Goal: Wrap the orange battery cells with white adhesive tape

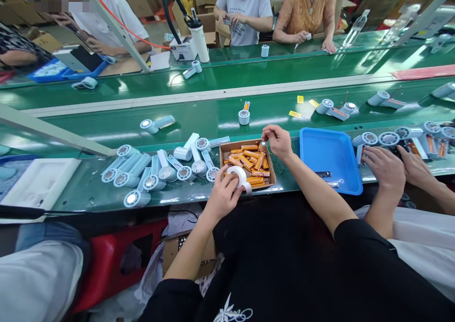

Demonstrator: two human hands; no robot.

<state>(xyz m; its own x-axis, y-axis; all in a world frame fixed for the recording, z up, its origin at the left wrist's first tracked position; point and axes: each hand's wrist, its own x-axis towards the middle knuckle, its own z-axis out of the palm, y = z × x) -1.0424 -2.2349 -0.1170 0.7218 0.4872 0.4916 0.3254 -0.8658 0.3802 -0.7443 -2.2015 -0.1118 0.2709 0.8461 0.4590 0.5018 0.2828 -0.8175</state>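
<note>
My left hand (223, 196) is closed on a roll of white tape (237, 176), held over the front left part of a cardboard box (273, 175). Orange cylindrical batteries (249, 161) fill that box. At its back right corner, my right hand (279, 142) has its fingers pinched above the rim, by an orange battery with a silvery end (263, 144); whether the fingers grip it or something thinner is too small to tell. Several light blue fan-like devices (185, 173) lie left of the box. A blue tray (325, 156) stands to the right, with small dark pieces inside.
Close on the right, a co-worker's hands (386, 168) work among more light blue devices (388, 138). Behind runs a green conveyor (209, 111) carrying devices and yellow labels (295, 114). People sit across it. A white foam tray (39, 184) lies at left, near a metal post (53, 130).
</note>
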